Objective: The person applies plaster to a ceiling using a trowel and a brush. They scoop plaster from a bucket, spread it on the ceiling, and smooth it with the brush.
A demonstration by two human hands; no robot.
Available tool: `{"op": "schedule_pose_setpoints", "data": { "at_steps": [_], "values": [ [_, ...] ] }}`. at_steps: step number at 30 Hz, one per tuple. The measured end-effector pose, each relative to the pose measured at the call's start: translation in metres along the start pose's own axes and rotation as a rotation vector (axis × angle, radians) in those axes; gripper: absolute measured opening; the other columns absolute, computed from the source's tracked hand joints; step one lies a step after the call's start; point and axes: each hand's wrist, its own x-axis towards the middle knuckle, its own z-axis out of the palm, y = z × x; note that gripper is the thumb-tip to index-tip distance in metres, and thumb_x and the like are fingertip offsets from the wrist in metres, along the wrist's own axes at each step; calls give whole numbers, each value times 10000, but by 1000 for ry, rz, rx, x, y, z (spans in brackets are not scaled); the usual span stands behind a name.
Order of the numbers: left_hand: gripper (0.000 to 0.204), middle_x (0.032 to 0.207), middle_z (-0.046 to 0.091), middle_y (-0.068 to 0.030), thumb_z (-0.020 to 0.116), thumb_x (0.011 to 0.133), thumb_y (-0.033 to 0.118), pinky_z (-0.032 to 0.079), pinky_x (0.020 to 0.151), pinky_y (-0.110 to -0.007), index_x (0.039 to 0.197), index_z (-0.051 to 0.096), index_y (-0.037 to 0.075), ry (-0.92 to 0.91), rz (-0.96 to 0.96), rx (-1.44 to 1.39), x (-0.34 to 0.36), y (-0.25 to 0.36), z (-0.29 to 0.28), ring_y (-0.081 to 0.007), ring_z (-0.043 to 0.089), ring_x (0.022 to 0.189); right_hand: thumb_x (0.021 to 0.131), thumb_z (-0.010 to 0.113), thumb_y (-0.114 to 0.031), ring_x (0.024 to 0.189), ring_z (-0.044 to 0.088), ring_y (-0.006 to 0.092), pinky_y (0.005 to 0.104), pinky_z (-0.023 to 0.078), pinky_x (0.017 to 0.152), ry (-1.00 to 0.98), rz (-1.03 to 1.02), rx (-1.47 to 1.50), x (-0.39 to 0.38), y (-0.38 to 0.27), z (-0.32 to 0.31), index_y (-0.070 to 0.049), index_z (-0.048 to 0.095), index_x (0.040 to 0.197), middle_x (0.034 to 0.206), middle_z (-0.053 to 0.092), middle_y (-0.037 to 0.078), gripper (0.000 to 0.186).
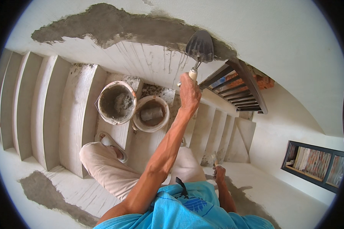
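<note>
My left hand (189, 91) is raised and shut on the pale handle of a dark metal trowel (200, 45). The trowel's blade lies against a band of wet grey mortar (114, 24) running across the white wall. My right hand (219, 172) is low on the right, closed around a small tool that is too small to identify, next to a grey mortar patch (244, 198) on the wall there. Two buckets stand on the white steps below: one holding grey mortar (116, 102), the other a smaller pale one (151, 113) beside it.
White stair steps (49, 110) spattered with mortar fan out to the left. My leg in light trousers and a sandalled foot (111, 147) rest on a step. A dark slatted frame (240, 89) with red bricks behind sits right of the trowel. A dark-framed window (317, 164) is lower right.
</note>
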Motion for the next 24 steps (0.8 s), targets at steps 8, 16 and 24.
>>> {"op": "schedule_pose_setpoints", "data": {
  "at_steps": [8,16,24],
  "values": [
    [227,964,480,-278,541,865,-48,428,705,-581,1052,417,-16,-164,-106,81,-42,-11,-6,-512,531,868,918,571,-288,420,416,101,295,347,357,18,-7,-43,6,4,-1,-21,647,837,552,455,-10,289],
    [259,963,469,-289,554,867,-62,422,700,-575,1082,413,-31,-47,-69,-43,-2,7,-2,-520,529,868,916,559,-266,416,411,108,305,343,358,6,40,-25,3,-4,1,-27,655,840,561,462,-7,269],
    [259,949,460,-286,558,862,-72,422,701,-578,1067,405,-30,-146,-5,50,-25,1,-9,-517,529,874,914,585,-280,412,409,106,301,344,363,-7,5,-89,11,5,-2,-37,652,833,545,454,-8,265]
  ]
}}
